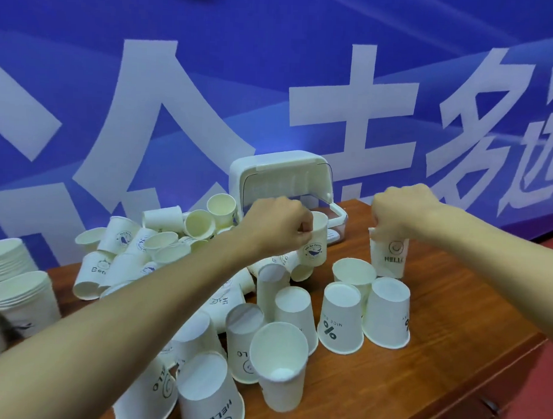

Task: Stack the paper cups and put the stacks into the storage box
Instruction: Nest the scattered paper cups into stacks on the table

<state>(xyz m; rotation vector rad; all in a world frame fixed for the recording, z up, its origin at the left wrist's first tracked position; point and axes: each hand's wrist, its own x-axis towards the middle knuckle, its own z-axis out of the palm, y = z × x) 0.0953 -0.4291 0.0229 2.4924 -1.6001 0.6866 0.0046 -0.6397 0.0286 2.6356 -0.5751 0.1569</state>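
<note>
left hand (279,225) pinches the rim of a white whale-print paper cup (316,245); right hand (400,210) grips a white "hello" paper cup (389,255). white plastic storage box (279,175) sits open just behind. a dipping wrist could topple the crowded loose white cups (340,318); the brown wooden table (452,356) offers room on the right.

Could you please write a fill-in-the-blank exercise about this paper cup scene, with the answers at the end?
1. The right hand grips the smiley cup, printed with the word ____.
2. The left hand holds the whale cup with its mouth facing ____.
3. The white storage box has its lid ____.
4. The tall cup stacks stand at the picture's ____ edge.
Answers: HELLO; up; open; left.
</note>
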